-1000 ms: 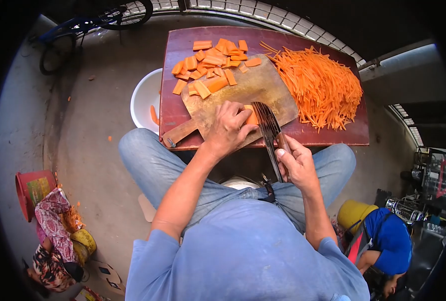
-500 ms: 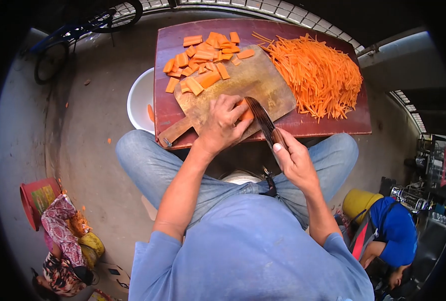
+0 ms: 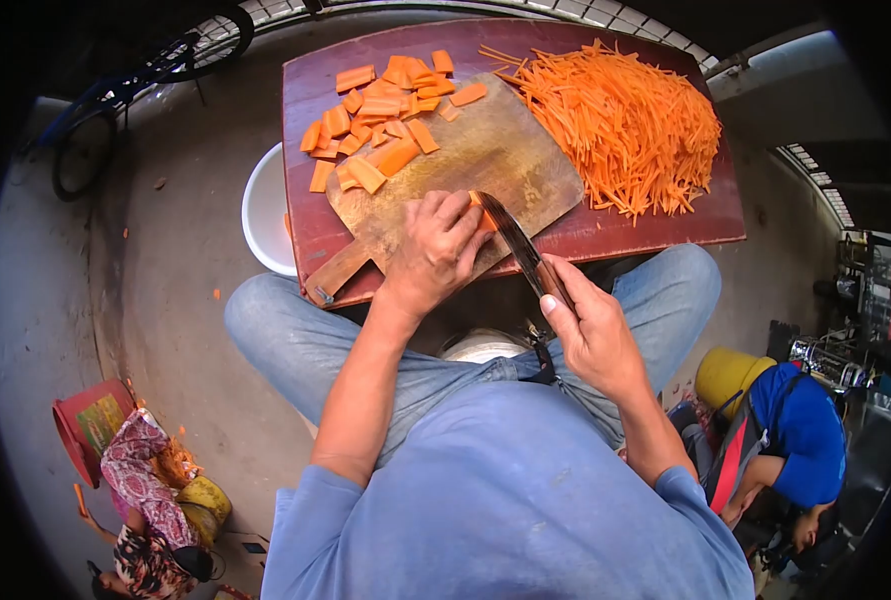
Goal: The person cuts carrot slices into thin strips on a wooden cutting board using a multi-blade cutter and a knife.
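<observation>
My left hand [image 3: 433,245] presses with bent fingers on a carrot piece [image 3: 483,215] near the front edge of the wooden cutting board [image 3: 505,150]. In my right hand [image 3: 590,325] is the handle of a dark-bladed knife [image 3: 510,235], whose blade lies against the right side of that carrot piece. Several flat carrot slices [image 3: 390,100] cover the upper left of the board and the red table [image 3: 305,100] beside it. A large heap of thin carrot strips [image 3: 625,130] rests on the table to the right of the board.
A white basin [image 3: 265,215] stands left of the table. At the lower left a person [image 3: 150,550] sits by a red bucket [image 3: 95,425]. Another person in blue [image 3: 800,430] bends beside a yellow bucket [image 3: 730,375] at the lower right. A bicycle [image 3: 85,150] is at the upper left.
The view has shifted, so the table appears further up and left. The knife blade has turned from steep to more slanted against the carrot piece. The person at lower left now has an orange piece raised.
</observation>
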### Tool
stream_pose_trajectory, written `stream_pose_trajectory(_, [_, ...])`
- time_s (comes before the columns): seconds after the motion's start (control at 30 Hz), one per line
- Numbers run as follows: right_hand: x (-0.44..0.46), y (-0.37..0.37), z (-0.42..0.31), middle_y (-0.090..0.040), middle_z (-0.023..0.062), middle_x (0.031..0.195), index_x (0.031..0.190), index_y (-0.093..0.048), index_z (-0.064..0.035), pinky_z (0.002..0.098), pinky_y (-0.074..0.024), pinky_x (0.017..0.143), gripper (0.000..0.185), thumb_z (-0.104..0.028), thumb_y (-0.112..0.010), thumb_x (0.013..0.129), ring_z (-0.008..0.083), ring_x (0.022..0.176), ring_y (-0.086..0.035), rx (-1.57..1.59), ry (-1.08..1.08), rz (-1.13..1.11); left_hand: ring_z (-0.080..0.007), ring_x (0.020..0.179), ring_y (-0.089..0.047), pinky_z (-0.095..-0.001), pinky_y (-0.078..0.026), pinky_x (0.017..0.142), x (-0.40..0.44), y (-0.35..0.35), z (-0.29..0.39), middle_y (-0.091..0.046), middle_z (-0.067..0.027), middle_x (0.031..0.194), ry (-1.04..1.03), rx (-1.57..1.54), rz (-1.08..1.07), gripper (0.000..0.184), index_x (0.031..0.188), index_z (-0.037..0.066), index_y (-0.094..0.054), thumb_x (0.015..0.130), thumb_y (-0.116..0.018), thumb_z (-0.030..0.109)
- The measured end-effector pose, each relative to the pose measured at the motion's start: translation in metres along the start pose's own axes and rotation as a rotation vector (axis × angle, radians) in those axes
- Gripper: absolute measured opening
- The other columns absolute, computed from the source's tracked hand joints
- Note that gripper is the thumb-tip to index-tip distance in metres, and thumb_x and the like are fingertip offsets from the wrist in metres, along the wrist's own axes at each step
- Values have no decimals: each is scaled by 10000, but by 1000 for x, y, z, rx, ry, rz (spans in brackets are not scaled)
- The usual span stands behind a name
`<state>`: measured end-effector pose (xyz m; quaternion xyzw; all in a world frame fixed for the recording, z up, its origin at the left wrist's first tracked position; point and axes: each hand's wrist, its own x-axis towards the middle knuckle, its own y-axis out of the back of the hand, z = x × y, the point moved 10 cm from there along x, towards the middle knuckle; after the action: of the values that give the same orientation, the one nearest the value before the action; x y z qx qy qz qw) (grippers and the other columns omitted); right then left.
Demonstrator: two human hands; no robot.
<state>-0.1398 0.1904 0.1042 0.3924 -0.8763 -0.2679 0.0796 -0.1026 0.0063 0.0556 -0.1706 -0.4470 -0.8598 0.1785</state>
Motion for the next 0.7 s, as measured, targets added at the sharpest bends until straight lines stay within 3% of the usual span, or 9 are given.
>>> stream_pose_trajectory(0.07, [-3, -1, -4, -728, 300, 1248, 1517, -542, 61, 469, -572, 972, 454, -104, -637, 1105, 454, 1132, -739, -69, 74, 17, -340, 1110, -677, -470, -508, 936, -1, -1, 1, -721, -117, 1188, -29, 0, 11, 303, 1131, 15, -765, 866, -872, 116])
stream_pose_trajectory(0.17, [-4, -3, -2, -742, 262, 1228, 1509, -556, 54, 412, -567, 969, 433, -102, -627, 1112, 385, 1094, -747, -13, -10, 10, -344, 1079, -686, -461, -513, 934, -1, -3, -2, -726, -121, 1174, -46, -34, 32, 292, 1115, 12, -764, 859, -870, 103])
stream_pose_trajectory(0.27, [12, -15, 6, -728, 269, 1147, 1471, -562, 44, 439, -566, 923, 390, -96, -617, 1111, 432, 1027, -730, 34, -95, -49, -344, 1069, -690, -463, -513, 940, -1, -1, -3, -732, -119, 1166, -48, -56, 56, 285, 1105, 17, -765, 853, -867, 100])
stream_pose_trajectory(0.37, [38, -29, 8, -684, 323, 1120, 1369, -539, 14, 563, -534, 886, 298, -97, -606, 1101, 570, 1083, -647, 8, -31, -65, -343, 1070, -691, -467, -513, 942, 0, 0, -3, -737, -111, 1159, -56, -53, 60, 271, 1093, 25, -768, 850, -862, 101])
stream_pose_trajectory(0.47, [36, -25, 8, -678, 322, 1092, 1353, -537, 10, 577, -523, 860, 283, -96, -603, 1099, 572, 1064, -647, 16, -39, -90, -326, 1089, -678, -458, -503, 975, 0, 3, -1, -718, -96, 1139, -59, -53, 64, 306, 1106, 27, -759, 835, -866, 122])
stream_pose_trajectory(0.57, [18, -16, -8, -691, 270, 1040, 1399, -563, 20, 472, -550, 837, 317, -67, -599, 1097, 489, 949, -684, -17, -36, -47, -336, 1056, -691, -459, -507, 946, 1, 4, 1, -739, -98, 1140, -45, -30, 51, 239, 1055, 41, -768, 843, -858, 108])
stream_pose_trajectory(0.7, [21, -22, 0, -674, 330, 1100, 1356, -536, 11, 585, -515, 844, 279, -92, -590, 1102, 575, 1055, -643, 30, -71, -80, -334, 1045, -689, -460, -504, 941, 2, 1, -1, -737, -95, 1134, -42, -38, 51, 248, 1051, 47, -770, 834, -867, 119])
